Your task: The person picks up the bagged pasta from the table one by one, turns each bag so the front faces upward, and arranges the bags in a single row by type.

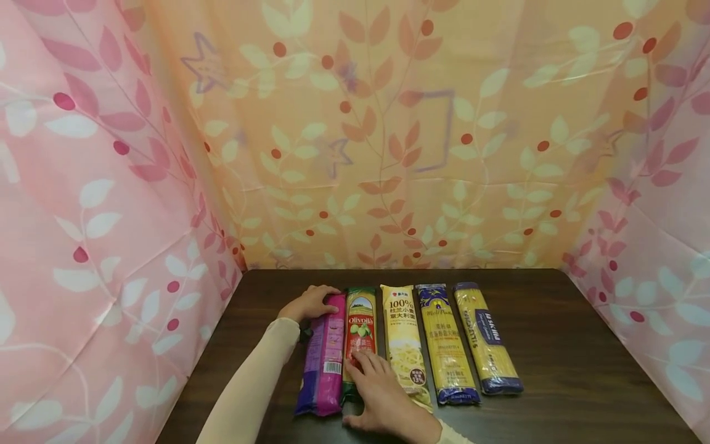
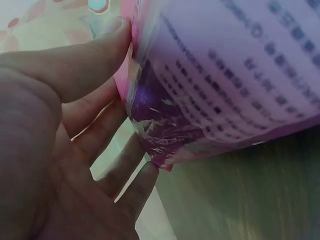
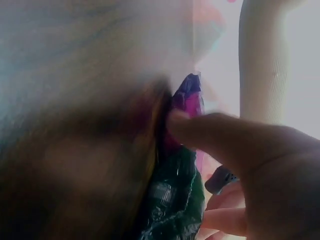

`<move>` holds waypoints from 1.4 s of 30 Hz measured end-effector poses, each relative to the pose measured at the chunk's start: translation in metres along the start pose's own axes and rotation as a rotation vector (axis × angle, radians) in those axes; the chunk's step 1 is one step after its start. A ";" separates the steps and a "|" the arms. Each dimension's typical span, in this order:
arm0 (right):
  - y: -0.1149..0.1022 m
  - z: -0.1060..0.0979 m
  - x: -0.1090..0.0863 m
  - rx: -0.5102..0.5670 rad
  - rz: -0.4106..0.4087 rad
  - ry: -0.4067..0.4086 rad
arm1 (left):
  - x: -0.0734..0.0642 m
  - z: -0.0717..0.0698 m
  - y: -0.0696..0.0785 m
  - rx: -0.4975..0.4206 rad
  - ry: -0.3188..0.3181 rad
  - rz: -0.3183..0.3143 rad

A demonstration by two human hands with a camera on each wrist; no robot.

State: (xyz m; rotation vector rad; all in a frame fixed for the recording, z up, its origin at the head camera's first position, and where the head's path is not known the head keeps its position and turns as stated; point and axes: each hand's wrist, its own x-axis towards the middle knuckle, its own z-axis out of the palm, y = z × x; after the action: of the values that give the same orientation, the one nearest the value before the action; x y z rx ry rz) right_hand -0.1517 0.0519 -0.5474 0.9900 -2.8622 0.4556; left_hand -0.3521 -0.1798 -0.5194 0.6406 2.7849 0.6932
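Note:
At the left end of a row lies a pink and purple pasta packet [image 1: 327,354]. My left hand [image 1: 312,303] holds its far end; in the left wrist view the thumb [image 2: 95,55] and fingers lie around the shiny wrapper. Beside it is a green and red Olivoilà pasta packet [image 1: 360,320]. My right hand [image 1: 383,391] rests over its near part, fingers loosely extended and thumb off to the left near the packet's bottom end. The right wrist view is blurred, showing the thumb [image 3: 220,132] in front of the pink and green wrapper ends.
To the right lie a cream spaghetti packet [image 1: 402,327], a blue and yellow spaghetti packet [image 1: 446,345] and a clear spaghetti packet with dark blue ends [image 1: 490,345]. All are on a dark wooden table [image 1: 577,370]. Leaf-patterned curtains [image 1: 388,154] enclose its back and sides.

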 end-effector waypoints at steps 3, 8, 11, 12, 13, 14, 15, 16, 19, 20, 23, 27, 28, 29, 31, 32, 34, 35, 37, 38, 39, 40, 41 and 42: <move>0.000 0.001 0.000 -0.008 -0.009 -0.015 | 0.002 0.001 -0.001 -0.001 -0.003 -0.012; -0.002 0.004 0.005 0.000 -0.016 0.007 | 0.003 0.001 -0.004 -0.020 -0.017 -0.053; -0.005 0.007 0.008 -0.021 -0.012 0.015 | 0.003 0.000 -0.004 -0.035 -0.031 -0.067; -0.006 0.008 0.009 -0.032 -0.008 0.017 | 0.004 0.000 -0.004 -0.043 -0.036 -0.066; -0.008 0.008 0.009 -0.040 -0.006 0.021 | 0.003 0.000 -0.004 -0.049 -0.040 -0.061; -0.009 0.009 0.010 -0.048 -0.001 0.019 | 0.002 0.000 -0.004 -0.051 -0.042 -0.054; -0.010 0.009 0.010 -0.052 0.003 0.017 | 0.001 -0.001 -0.003 -0.053 -0.043 -0.047; -0.012 0.009 0.011 -0.056 0.006 0.015 | 0.000 -0.001 -0.003 -0.050 -0.048 -0.043; -0.014 0.011 0.013 -0.075 0.020 0.003 | -0.003 -0.002 -0.003 -0.046 -0.055 -0.045; -0.014 0.012 0.013 -0.081 0.026 -0.003 | -0.003 -0.003 -0.003 -0.046 -0.056 -0.049; -0.015 0.014 0.015 -0.109 0.040 -0.009 | -0.004 -0.004 -0.004 -0.050 -0.057 -0.054; -0.016 0.016 0.016 -0.122 0.056 -0.013 | -0.002 -0.001 -0.009 -0.069 -0.069 -0.059; -0.016 0.016 0.016 -0.120 0.058 -0.010 | -0.001 0.000 -0.012 -0.080 -0.066 -0.068; -0.016 0.016 0.017 -0.119 0.060 -0.007 | -0.001 0.002 -0.014 -0.088 -0.061 -0.076; -0.017 0.018 0.018 -0.123 0.062 0.002 | 0.000 0.006 -0.020 -0.102 -0.054 -0.092; -0.017 0.019 0.019 -0.128 0.064 0.005 | 0.001 0.007 -0.023 -0.111 -0.047 -0.096; -0.016 0.020 0.020 -0.138 0.070 0.012 | 0.003 0.010 -0.027 -0.123 -0.032 -0.099; -0.016 0.021 0.021 -0.142 0.074 0.011 | 0.003 0.010 -0.028 -0.127 -0.029 -0.097; -0.015 0.022 0.023 -0.145 0.078 0.009 | 0.004 0.010 -0.029 -0.135 -0.029 -0.094; -0.015 0.022 0.023 -0.146 0.081 0.005 | 0.003 0.009 -0.028 -0.135 -0.031 -0.090; -0.015 0.022 0.024 -0.145 0.083 -0.001 | 0.003 0.008 -0.028 -0.135 -0.032 -0.088; -0.015 0.021 0.024 -0.147 0.087 -0.006 | 0.002 0.007 -0.027 -0.126 -0.034 -0.079; -0.014 0.021 0.024 -0.147 0.091 -0.013 | 0.001 0.006 -0.026 -0.123 -0.038 -0.077; -0.014 0.021 0.024 -0.147 0.096 -0.019 | 0.000 0.006 -0.025 -0.120 -0.040 -0.078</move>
State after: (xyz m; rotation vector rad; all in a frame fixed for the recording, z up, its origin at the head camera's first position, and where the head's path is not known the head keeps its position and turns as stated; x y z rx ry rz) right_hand -0.1615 0.0203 -0.5594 0.8402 -2.9196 0.2394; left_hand -0.3596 -0.1972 -0.5368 0.5143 2.6915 0.8145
